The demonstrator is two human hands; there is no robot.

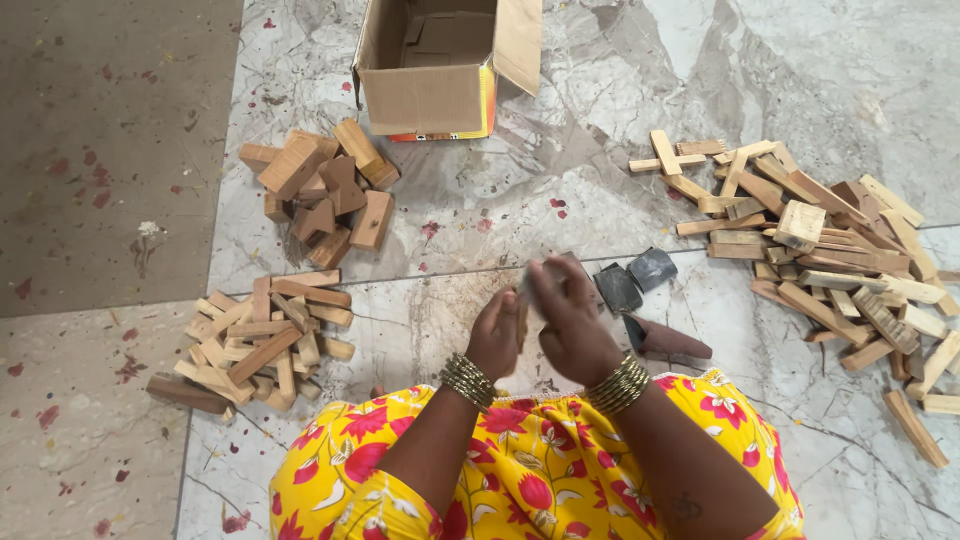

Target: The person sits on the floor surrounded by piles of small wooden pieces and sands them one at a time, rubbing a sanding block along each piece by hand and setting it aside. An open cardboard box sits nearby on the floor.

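Big loose pile of wood sticks (830, 250) lies to the right of the hands, a stacked pile (255, 340) to the left, chunkier blocks (325, 190) and an open cardboard box (440, 65) beyond. Both hands are closed: left hand (495, 335) grips a small wood piece (522, 322), right hand (570, 315) presses a grey sanding sheet (545, 275) onto it. Piece is held just in front of the lap, long axis approx. upright, pointing away from the body; mostly hidden. Risk, as judged: piece could slip from the pinch, or fingertips get scraped, since little wood shows past the grip.

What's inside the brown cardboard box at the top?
The open brown cardboard box lies tipped toward the camera. Inside, only bare cardboard walls and folded inner flaps show. Its front wall hides the bottom, so anything lying low in there cannot be seen.
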